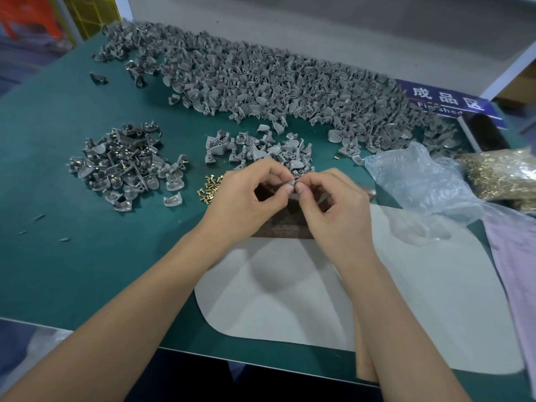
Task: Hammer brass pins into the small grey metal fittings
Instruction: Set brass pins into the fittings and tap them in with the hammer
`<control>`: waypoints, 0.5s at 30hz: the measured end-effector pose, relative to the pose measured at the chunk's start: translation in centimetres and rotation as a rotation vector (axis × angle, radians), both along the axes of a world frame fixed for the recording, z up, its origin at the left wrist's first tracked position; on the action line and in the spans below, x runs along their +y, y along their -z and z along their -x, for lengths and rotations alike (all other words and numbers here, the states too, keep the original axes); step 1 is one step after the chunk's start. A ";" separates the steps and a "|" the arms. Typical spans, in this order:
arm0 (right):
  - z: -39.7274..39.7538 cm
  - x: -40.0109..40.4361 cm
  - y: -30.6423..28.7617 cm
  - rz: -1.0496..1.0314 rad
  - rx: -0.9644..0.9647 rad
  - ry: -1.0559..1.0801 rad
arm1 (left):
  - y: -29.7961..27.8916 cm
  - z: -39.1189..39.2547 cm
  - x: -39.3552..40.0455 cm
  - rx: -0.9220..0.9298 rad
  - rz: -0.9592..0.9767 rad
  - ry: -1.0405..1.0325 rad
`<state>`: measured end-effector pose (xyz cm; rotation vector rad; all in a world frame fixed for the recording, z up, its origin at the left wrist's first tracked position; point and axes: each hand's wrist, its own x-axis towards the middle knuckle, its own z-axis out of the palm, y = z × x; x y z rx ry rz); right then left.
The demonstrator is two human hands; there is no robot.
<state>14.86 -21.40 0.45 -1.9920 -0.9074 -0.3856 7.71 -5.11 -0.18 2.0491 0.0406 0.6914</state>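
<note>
My left hand [249, 198] and my right hand [333, 204] meet above a dark brown block [285, 221]. Between their fingertips they pinch one small grey fitting [291, 185]; any pin in it is hidden by my fingers. A few loose brass pins [209, 188] lie on the green mat just left of my left hand. A small heap of bare grey fittings [261, 149] sits right behind my hands. Fittings with brass pins in them [127, 166] are piled to the left. No hammer is visible.
A very large heap of grey fittings [275, 82] runs along the back of the green table [72, 271]. At the right lie a crumpled clear plastic bag [420, 181] and a bag of brass pins [504, 172]. A pale grey sheet [290, 300] covers the front.
</note>
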 end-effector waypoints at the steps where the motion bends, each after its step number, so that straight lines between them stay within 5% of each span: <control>1: 0.0 0.0 0.0 -0.002 -0.008 -0.002 | 0.0 0.0 0.0 0.001 0.009 -0.002; 15: -0.4 -0.1 0.5 -0.030 0.022 -0.038 | 0.0 0.0 0.1 -0.008 0.072 0.021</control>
